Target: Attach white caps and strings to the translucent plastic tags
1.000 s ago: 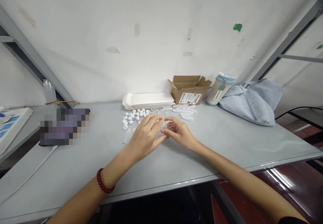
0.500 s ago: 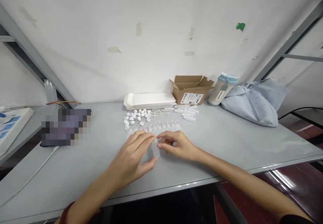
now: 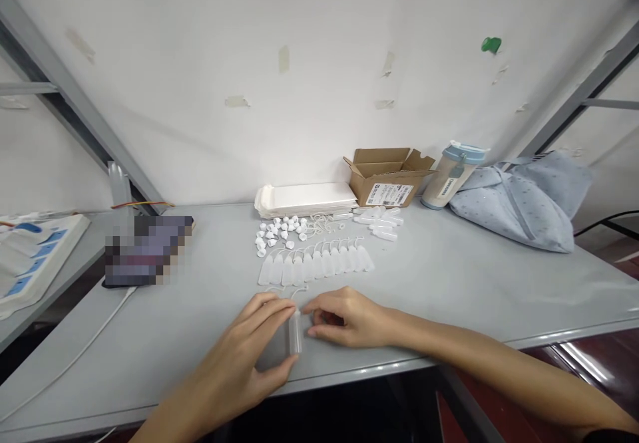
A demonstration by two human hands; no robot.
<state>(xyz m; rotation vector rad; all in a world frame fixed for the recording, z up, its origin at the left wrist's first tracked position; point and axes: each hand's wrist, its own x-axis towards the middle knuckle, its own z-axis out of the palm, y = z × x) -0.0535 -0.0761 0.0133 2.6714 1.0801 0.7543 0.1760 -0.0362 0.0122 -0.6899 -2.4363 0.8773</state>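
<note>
Pinching grip: left hand (image 3: pixel 234 356) and right hand (image 3: pixel 347 316) hold a translucent plastic bottle (image 3: pixel 295 332) between them.

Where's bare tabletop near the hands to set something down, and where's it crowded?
Bare grey tabletop lies right of the right hand, below the blue quilted bag. Another patch lies left of the left hand, before the blurred object. Crowded: the row of plastic bottles, white caps and loose bottles behind.
</note>
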